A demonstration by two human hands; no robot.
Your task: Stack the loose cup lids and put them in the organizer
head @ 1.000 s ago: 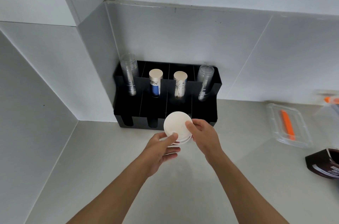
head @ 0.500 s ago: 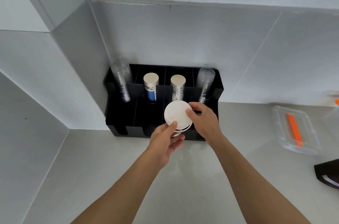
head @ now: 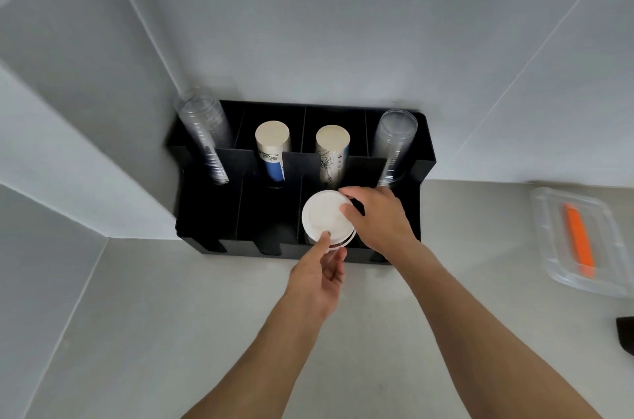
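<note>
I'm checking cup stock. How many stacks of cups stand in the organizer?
4, all in the back row: clear stack far left, blue-printed paper stack, black-printed paper stack, clear stack far right. None seems hidden.

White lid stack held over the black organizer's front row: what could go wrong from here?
1. The stack of white plastic lids looks uneven at its lower edge; pinched between left hand and right hand, it may splay.
2. It may catch a divider of the black organizer.
</note>
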